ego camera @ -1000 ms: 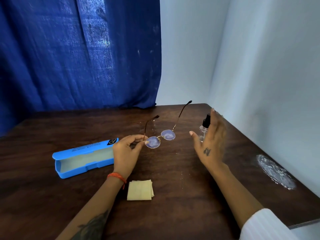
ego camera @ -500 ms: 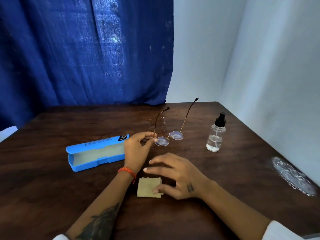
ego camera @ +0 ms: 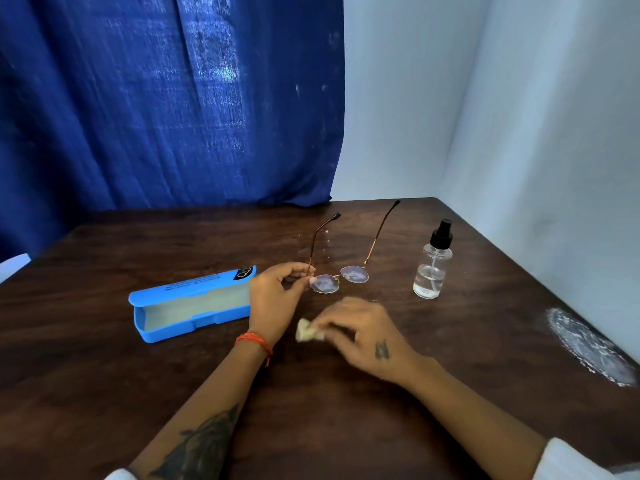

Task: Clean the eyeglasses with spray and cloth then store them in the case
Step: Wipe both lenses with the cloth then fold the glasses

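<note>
My left hand [ego camera: 275, 299] pinches the thin gold-rimmed eyeglasses [ego camera: 341, 278] at the left hinge and holds them above the table with both arms unfolded, pointing away from me. My right hand [ego camera: 360, 336] is blurred with motion and grips the small yellow cloth [ego camera: 307, 332], bunched up just below the glasses. The clear spray bottle [ego camera: 431, 268] with a black pump top stands upright to the right, untouched. The blue case [ego camera: 192, 303] lies open at the left, its pale lining showing and nothing inside it.
The dark wooden table [ego camera: 104, 375] sits in a corner, with a blue curtain [ego camera: 166, 98] behind and a white wall [ego camera: 554, 150] close on the right. A white powdery smear [ego camera: 585, 344] marks the table's right edge.
My right hand left the spray bottle, came down onto the flat cloth and has now lifted it, crumpled, toward the glasses. My left hand has kept the glasses almost still.
</note>
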The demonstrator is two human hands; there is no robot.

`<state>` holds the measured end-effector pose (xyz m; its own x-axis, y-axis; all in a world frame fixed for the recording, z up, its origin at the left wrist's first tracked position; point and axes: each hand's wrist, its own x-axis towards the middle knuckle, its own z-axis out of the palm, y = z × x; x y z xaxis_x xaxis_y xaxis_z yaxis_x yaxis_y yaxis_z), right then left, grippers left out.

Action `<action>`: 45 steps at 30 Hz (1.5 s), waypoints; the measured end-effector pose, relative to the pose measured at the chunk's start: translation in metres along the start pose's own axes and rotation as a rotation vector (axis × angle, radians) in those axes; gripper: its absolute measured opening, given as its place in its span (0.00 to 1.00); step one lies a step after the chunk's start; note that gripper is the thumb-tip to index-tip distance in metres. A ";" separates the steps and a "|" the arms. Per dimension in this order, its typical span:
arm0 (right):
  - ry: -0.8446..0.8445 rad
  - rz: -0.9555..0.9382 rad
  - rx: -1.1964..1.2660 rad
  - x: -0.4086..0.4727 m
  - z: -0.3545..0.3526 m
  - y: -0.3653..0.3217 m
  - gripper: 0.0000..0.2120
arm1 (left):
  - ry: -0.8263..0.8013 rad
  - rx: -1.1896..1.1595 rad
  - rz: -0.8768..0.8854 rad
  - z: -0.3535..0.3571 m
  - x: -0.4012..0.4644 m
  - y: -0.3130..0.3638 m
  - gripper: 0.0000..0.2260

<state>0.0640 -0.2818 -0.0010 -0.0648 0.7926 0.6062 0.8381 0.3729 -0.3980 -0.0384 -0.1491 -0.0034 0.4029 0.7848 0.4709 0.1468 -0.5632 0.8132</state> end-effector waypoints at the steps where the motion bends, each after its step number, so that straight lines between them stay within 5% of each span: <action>1: 0.115 0.054 -0.018 0.002 -0.005 0.005 0.05 | -0.002 0.002 -0.002 0.000 0.000 0.000 0.09; 3: 0.305 0.142 -0.077 0.010 -0.016 0.014 0.07 | -0.016 0.012 -0.003 0.000 -0.001 0.002 0.09; 6: 0.377 0.244 -0.187 0.022 -0.019 0.022 0.10 | -0.034 0.013 0.003 0.000 -0.003 0.007 0.10; 17: 0.124 0.173 -0.325 0.016 0.009 0.022 0.14 | -0.029 0.018 0.043 0.001 -0.008 0.013 0.09; 23: 0.166 0.134 -0.274 0.013 0.002 0.020 0.09 | -0.030 0.015 0.061 0.002 -0.011 0.012 0.09; 31: 0.106 0.184 -0.494 0.015 0.012 0.013 0.10 | -0.019 0.150 0.209 -0.001 -0.011 0.013 0.11; 39: 0.174 0.092 -0.270 0.016 0.005 0.016 0.11 | 0.028 0.129 0.194 0.001 -0.015 0.018 0.11; 45: 0.172 0.083 -0.327 0.015 0.003 0.011 0.10 | 0.031 0.109 0.222 0.001 -0.017 0.022 0.10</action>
<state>0.0705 -0.2646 0.0014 0.0796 0.7107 0.6990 0.9671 0.1150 -0.2270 -0.0412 -0.1744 0.0061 0.4082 0.6454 0.6457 0.1553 -0.7460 0.6475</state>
